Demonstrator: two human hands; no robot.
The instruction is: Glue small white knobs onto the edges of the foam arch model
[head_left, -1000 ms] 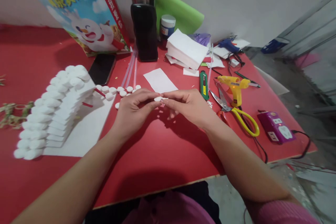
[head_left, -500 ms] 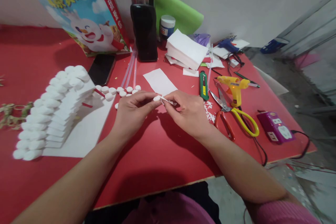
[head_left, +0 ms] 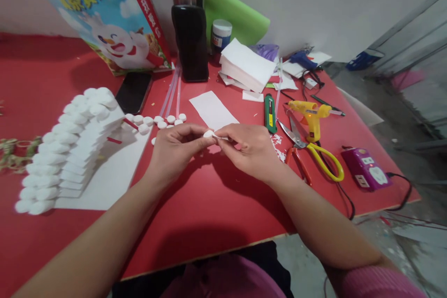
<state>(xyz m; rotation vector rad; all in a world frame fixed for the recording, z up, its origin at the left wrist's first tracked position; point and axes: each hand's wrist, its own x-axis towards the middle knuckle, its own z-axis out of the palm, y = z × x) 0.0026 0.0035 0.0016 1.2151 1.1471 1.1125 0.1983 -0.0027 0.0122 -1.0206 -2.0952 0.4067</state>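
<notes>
Centrally: one white disc [head_left: 208, 134], held above the red bench [head_left: 195, 205], near its front edge. Left hand [head_left: 176, 149]: thumb and fingers clamped on the disc. Right hand [head_left: 246, 149]: fingertips pinched on a thin white strip [head_left: 221, 138] at the disc's right side. Both forearms reach in from below, hands nearly meeting. Beyond: white sheet [head_left: 213, 109], loose discs, green cutter [head_left: 270, 114], scissors [head_left: 303, 144], yellow glue gun [head_left: 311, 114], purple socket block [head_left: 366, 169]. Behind the bench: pale wall [head_left: 314, 4]; at right, grey floor [head_left: 394, 116].

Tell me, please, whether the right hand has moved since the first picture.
Yes, slightly: against the scissors, the right hand has come nearer the person's body, uncovering more of the red handle.
</notes>
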